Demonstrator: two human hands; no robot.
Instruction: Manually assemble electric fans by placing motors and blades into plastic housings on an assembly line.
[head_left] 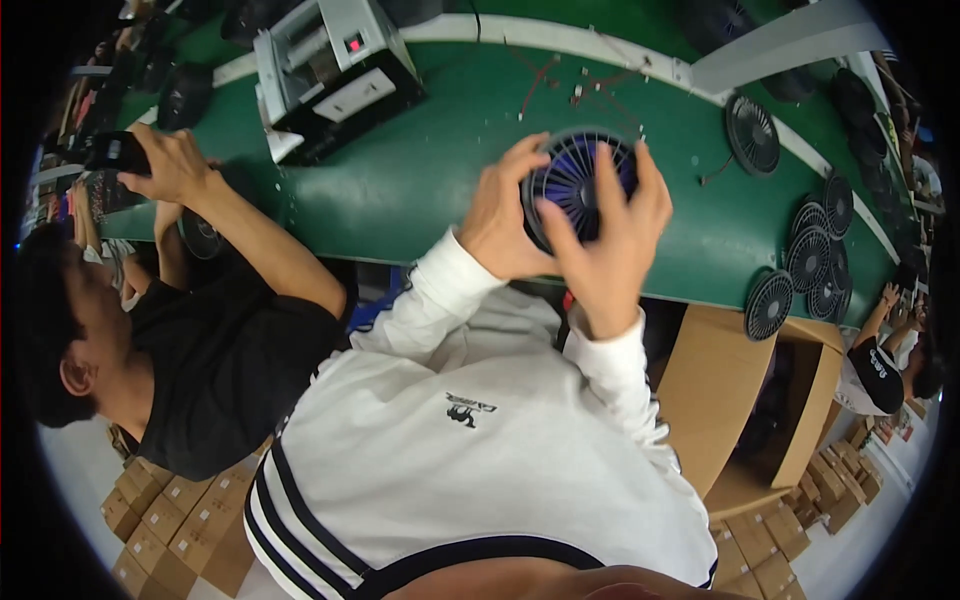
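Over the green workbench [440,190], close to its near edge, I hold a small round fan [575,185] with a dark grey spoked grille and purple-blue blades behind it. My left hand [500,215] is closed around the fan's left rim. My right hand [615,240] lies across the grille, thumb and index finger over its front, other fingers at the right rim. The fan's underside is hidden by the hands. Beyond the fan lie several thin red wire leads [590,85] with small white connectors.
A grey-and-black machine [340,80] with a red display stands at the back left. Round black grilles [810,255] pile up at the right edge near an open cardboard box [715,395]; another round part [752,135] lies farther back. A co-worker's arm [260,235] reaches over the bench on the left.
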